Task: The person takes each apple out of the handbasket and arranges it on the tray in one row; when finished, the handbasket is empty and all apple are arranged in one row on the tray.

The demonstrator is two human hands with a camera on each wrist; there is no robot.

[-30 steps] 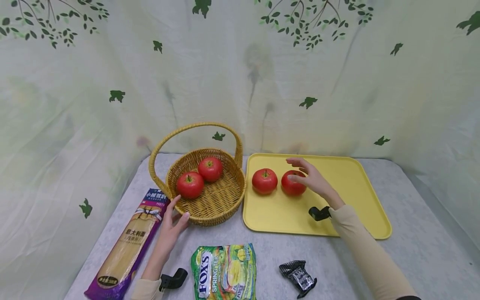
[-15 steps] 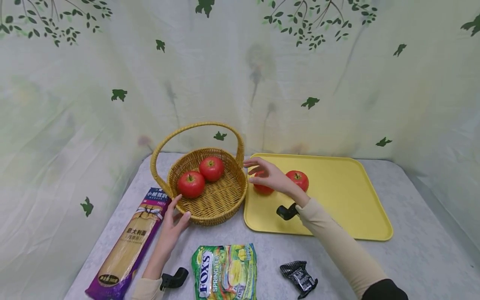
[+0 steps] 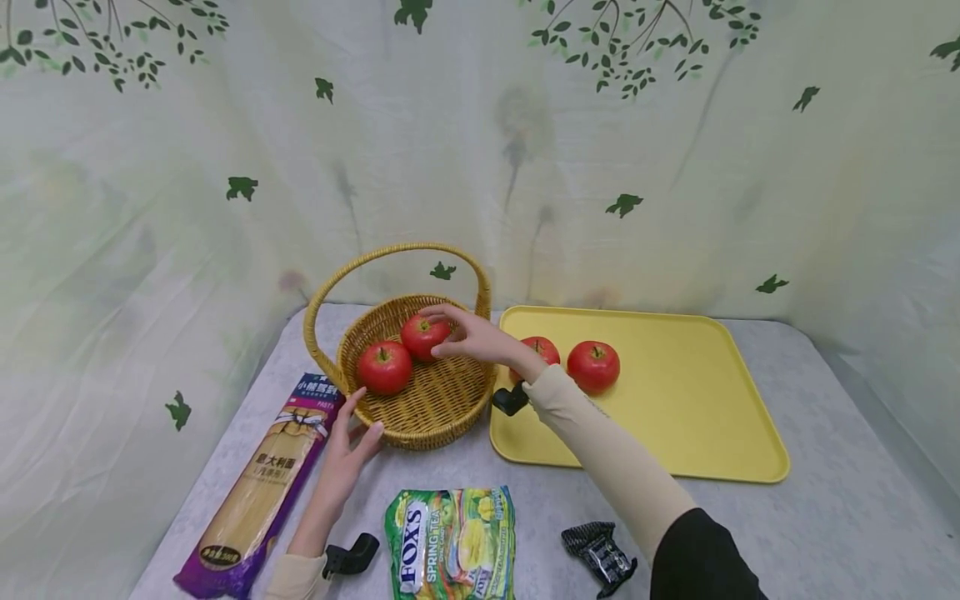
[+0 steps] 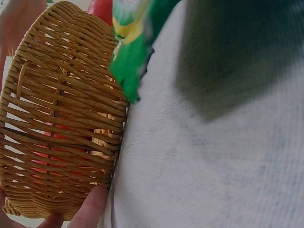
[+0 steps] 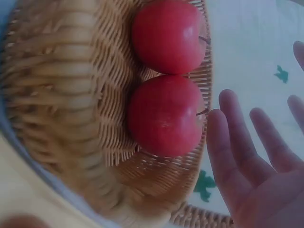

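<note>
A woven basket [image 3: 442, 408] with a tall arched handle stands left of centre, holding two red apples [image 3: 385, 367]. My left hand [image 3: 345, 454] touches the near left side of the basket; in the left wrist view its fingers [image 4: 95, 204] lie against the woven wall. Over the basket, my right hand [image 3: 480, 337] reaches in from the right, close to the rear apple [image 3: 422, 336]. Its fingers [image 5: 218, 137] are extended beside the apples in the right wrist view, holding nothing. Two more apples [image 3: 594, 367] sit on a yellow tray [image 3: 675, 417], one partly hidden behind the right wrist.
A long purple pasta packet [image 3: 266, 475] lies left of the basket. Near the front edge are a green candy bag [image 3: 450, 542] and a small black wrapped packet [image 3: 600, 557]. A leaf-patterned curtain [image 3: 570, 150] rises behind the table.
My right hand has moved left from over the tray's apples, past the left one of them, to above the basket. The left hand has stayed at the basket's side.
</note>
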